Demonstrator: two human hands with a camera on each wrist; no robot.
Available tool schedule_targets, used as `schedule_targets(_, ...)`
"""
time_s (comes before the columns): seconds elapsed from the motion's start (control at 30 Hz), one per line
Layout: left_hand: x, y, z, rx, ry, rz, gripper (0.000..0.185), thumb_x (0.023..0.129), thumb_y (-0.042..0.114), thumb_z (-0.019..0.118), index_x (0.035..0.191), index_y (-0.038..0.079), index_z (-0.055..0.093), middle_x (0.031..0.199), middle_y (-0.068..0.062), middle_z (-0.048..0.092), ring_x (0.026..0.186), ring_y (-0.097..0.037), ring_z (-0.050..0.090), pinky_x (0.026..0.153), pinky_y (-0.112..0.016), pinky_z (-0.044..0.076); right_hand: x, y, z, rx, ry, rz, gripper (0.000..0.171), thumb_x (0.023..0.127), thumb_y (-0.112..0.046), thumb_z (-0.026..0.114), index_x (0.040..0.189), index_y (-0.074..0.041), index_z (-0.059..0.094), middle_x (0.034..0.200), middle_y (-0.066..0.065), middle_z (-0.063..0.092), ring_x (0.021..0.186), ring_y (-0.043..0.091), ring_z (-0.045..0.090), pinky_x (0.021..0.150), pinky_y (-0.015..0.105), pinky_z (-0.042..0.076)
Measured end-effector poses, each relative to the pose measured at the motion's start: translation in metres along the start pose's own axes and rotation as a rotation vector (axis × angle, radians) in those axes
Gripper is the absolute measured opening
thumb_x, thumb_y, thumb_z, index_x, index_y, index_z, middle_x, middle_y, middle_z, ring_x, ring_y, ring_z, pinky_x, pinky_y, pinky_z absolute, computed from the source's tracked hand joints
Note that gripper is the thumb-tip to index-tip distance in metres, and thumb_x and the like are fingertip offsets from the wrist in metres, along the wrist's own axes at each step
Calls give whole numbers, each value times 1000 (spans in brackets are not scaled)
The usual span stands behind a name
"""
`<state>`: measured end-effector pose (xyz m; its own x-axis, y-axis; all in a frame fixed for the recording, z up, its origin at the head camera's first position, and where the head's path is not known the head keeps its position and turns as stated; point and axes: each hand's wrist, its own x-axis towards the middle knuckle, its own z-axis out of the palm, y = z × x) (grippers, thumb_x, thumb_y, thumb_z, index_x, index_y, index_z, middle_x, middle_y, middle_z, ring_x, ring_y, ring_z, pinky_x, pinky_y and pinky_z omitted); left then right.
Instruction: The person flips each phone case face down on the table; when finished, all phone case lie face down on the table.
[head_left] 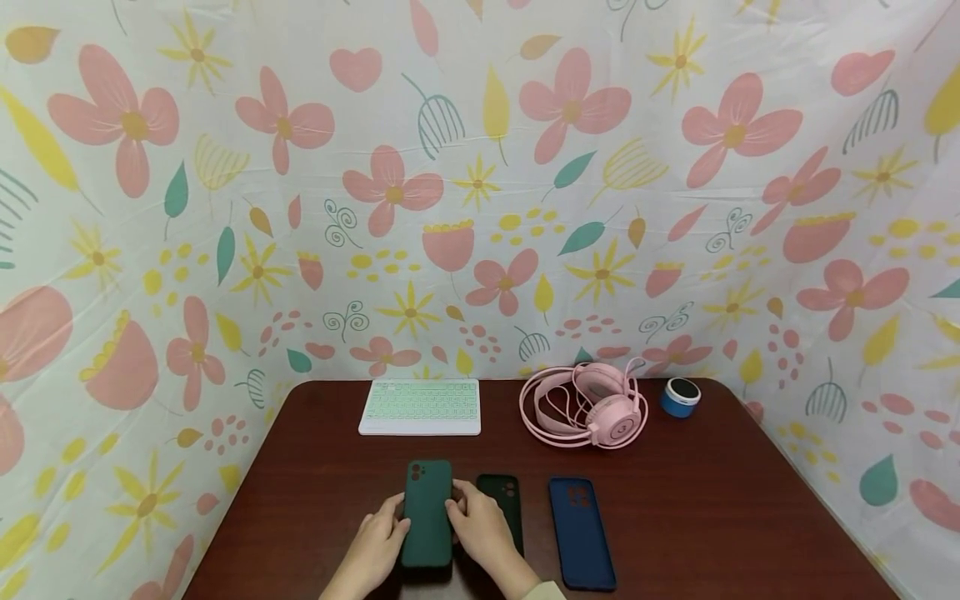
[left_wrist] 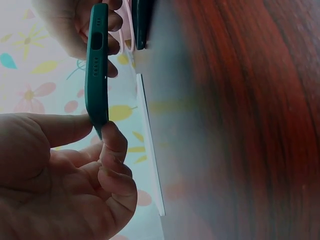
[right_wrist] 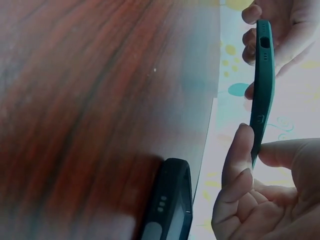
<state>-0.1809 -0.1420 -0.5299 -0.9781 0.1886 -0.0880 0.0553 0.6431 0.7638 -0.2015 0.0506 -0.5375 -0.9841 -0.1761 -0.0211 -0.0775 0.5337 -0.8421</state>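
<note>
Between my two hands a green phone case point(head_left: 428, 517) is held up over the table, its back and camera cutout toward the head camera. My left hand point(head_left: 375, 542) pinches its left edge between thumb and fingers. On the opposite edge, my right hand point(head_left: 480, 523) grips it the same way. Its bottom end with the port opening shows in the left wrist view, where the green case point(left_wrist: 97, 65) is seen edge-on. A black phone case point(head_left: 501, 496) lies on the table, partly hidden behind my right hand and forearm. Further right is a blue phone case point(head_left: 582, 537), lying flat.
A white keyboard point(head_left: 420, 407) lies at the back of the dark red-brown table point(head_left: 322, 475). Pink headphones point(head_left: 611, 417) with a coiled cable and a small blue cylindrical speaker point(head_left: 680, 398) sit at the back right. A flower-patterned curtain point(head_left: 480, 208) surrounds the table.
</note>
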Motion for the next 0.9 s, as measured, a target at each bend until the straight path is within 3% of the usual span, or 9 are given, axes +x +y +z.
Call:
schedule_targets(0.23,0,0,0,17,14,1,51,101,26,52,140,-5,41,75,3,52,89,-24,49,69,-42,41,-1,0,1,-5,2,-8,41,97,-23,58,133,-3,56,64,-3,56,48,15,55,45,32,40)
schedule_targets(0.53,1,-1,2,29,12,-13,51,100,25,53,139,-6,43,78,3,54,96,-30,51,71,-46,43,-1,3,4,-30,-1,-17,41,96,-21,60,131,0,58,80,0,51,48,13,55,48,30,41)
schedule_targets(0.83,2,-8,6,9,-48,-66,53,101,25,52,139,-9,41,79,2,56,95,-32,51,73,-49,45,0,6,7,-77,-4,-7,40,95,-20,63,130,0,59,77,-2,51,48,11,54,48,30,40)
schedule_targets(0.9,2,-10,7,13,-48,-64,52,101,24,52,139,-9,41,78,2,56,97,-33,51,73,-50,45,-1,6,7,-95,-8,-8,40,95,-20,63,129,0,60,72,-3,52,48,11,54,54,31,43)
